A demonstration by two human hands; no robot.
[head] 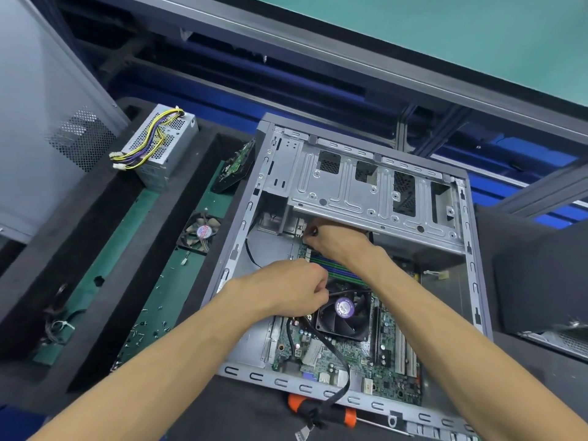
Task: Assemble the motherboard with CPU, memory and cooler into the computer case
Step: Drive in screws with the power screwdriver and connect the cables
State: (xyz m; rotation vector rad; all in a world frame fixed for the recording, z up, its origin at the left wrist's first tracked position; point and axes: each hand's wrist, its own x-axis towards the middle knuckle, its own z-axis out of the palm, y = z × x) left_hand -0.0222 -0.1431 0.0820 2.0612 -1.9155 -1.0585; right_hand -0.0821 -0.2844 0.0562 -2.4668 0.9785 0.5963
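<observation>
Green motherboard (350,367) under both curled hands: left hand (296,289), right hand (337,241).

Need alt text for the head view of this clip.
Both hands work inside an open computer case: the left hand curls beside the cooler fan on the motherboard, the right hand at its far edge. An orange-handled screwdriver lies in front.

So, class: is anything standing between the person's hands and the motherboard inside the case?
Nothing visible blocks them. Both hands are already inside the open case, over the motherboard: the left hand beside the cooler fan, the right hand just under the overhanging drive cage. A black cable crosses the board.
</observation>
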